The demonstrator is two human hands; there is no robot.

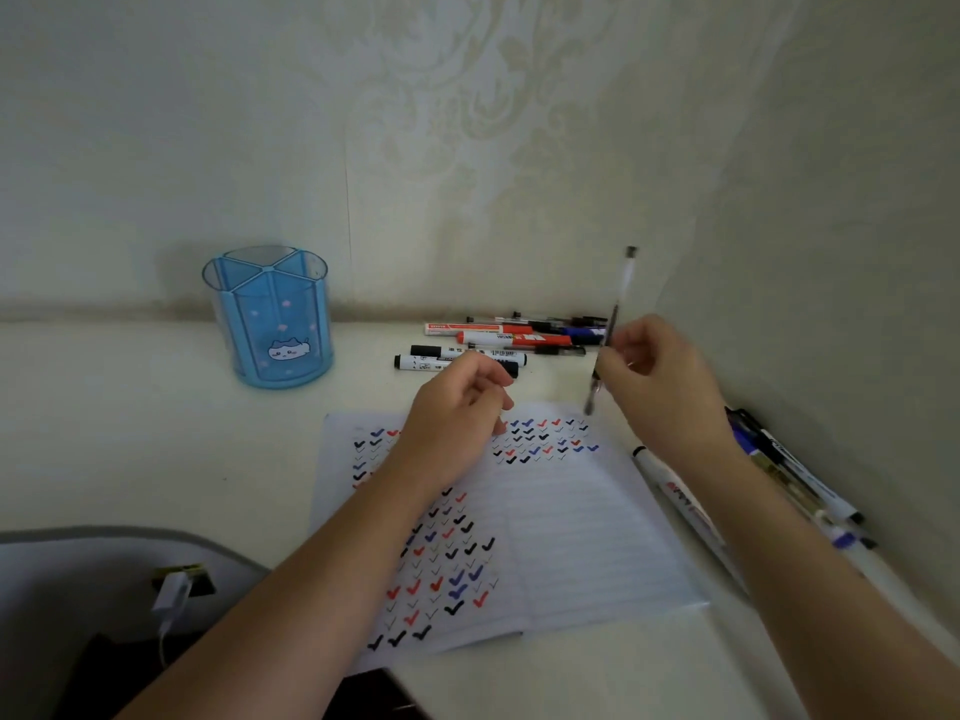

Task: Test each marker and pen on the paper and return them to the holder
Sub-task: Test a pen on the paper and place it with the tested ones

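Right hand (660, 376) pinches one pen (626, 278) above one paper's (571, 537) corner.

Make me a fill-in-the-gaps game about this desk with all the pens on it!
1. The pen holder is coloured ____.
2. The right hand grips a thin ____.
3. The left hand is over the lined ____.

Missing words: blue; pen; paper.
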